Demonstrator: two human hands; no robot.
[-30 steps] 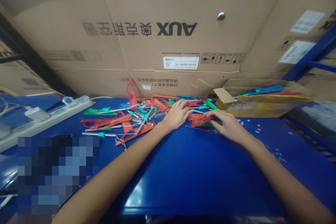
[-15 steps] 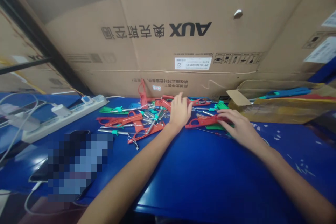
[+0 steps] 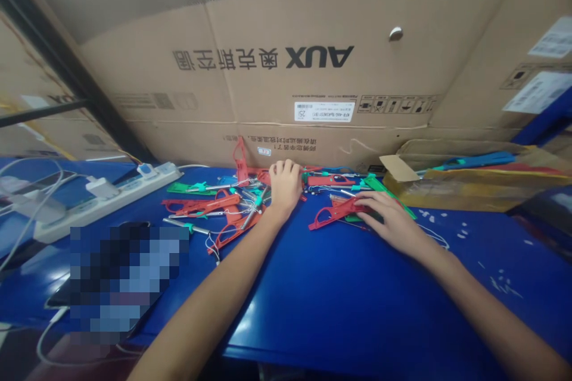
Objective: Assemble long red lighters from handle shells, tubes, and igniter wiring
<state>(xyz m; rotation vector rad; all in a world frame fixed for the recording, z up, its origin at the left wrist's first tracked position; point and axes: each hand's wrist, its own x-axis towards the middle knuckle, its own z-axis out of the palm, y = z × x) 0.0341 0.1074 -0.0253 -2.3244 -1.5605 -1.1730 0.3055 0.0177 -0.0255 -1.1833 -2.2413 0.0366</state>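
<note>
My left hand (image 3: 286, 187) is over the middle of a pile of red plastic handles with loops, green ones and metal rods with green collars. Its fingers curl down into the pile, and their tips are hidden. My right hand (image 3: 386, 217) is closed with thumb and fingers on the end of a red plastic handle (image 3: 330, 214). This handle lies at an angle, its loop toward the left. A green handle (image 3: 393, 195) shows behind the right hand. Left of my left hand are more red handles (image 3: 179, 207) and a metal rod (image 3: 174, 223) with white wires.
A large cardboard box (image 3: 250, 89) stands behind the pile. At right is an open carton (image 3: 469, 187) with blue handles in it. A power strip (image 3: 111, 199) with plugs and a blurred-out device (image 3: 58, 294) on a cable lie at left on the blue tabletop (image 3: 313, 297).
My left hand has moved left over the pile and its fingers have curled down. My right hand stays on the red handle, which has turned a little. The view has shifted slightly.
</note>
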